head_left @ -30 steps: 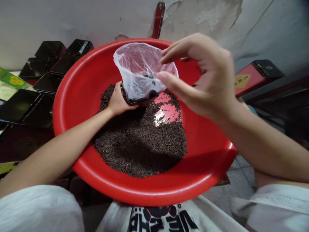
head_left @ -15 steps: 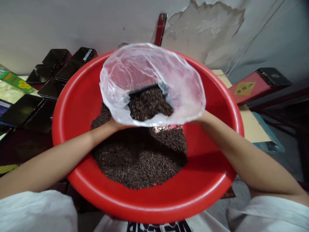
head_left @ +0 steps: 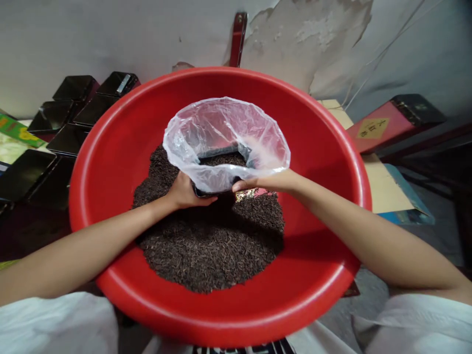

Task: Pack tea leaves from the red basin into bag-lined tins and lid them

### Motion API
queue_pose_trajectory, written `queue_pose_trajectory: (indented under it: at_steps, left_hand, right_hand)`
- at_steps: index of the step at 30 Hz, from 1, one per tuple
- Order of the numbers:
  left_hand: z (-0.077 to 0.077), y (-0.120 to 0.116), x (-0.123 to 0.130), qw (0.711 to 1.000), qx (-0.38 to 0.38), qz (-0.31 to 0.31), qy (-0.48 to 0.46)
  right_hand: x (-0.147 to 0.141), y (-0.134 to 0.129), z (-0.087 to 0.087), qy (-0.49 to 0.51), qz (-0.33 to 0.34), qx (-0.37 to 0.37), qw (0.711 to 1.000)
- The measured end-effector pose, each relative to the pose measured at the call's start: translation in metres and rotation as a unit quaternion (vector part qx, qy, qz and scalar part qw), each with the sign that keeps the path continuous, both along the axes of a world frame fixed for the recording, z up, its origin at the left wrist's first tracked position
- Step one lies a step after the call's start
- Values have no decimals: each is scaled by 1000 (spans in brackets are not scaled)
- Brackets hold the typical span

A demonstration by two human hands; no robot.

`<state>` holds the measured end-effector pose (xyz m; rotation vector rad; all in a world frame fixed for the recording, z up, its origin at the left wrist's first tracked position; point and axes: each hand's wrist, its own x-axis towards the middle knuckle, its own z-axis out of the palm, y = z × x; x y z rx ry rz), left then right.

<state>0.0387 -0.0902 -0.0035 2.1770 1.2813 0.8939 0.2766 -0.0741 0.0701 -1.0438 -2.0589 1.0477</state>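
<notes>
A dark-rimmed tea tin point(head_left: 212, 193) lined with a clear plastic bag point(head_left: 221, 110) is held over the basin. The bag's wide mouth flares above the tin, and dark loose tea leaves point(head_left: 224, 160) show inside. My left hand point(head_left: 186, 191) grips the tin's left side, fingers under its near edge. On the other side my right hand point(head_left: 271, 181) is closed round the tin, its thumb at the near right corner and its fingers hidden behind the bag. Below lies a heap of tea leaves point(head_left: 214, 255) in a large red basin point(head_left: 236, 327).
Several dark open tins point(head_left: 25, 174) stand close together at the left, beside a green packet point(head_left: 18, 130). A pink tin with a yellow label point(head_left: 387, 125) lies tilted at the right, near a cardboard sheet point(head_left: 387, 187). A peeling wall point(head_left: 309, 44) rises behind.
Both hands have lowered the lined tin towards the heap. The bag's mouth looks smaller, the leaves sit deeper inside it, and more of both hands shows.
</notes>
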Motion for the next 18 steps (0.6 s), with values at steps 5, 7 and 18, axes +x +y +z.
queue_pose_trajectory:
  at_steps: [5, 7, 18]
  left_hand:
    - [25, 15, 5, 997, -64, -38, 20]
    - [32, 18, 7, 994, -91, -39, 53]
    - [34, 13, 14, 994, -69, -24, 84]
  right_hand:
    - [-4, 12, -12, 121, -94, -49, 987]
    - [-4, 16, -15, 158, -139, -46, 976]
    - [16, -23, 44, -11, -203, 378, 903]
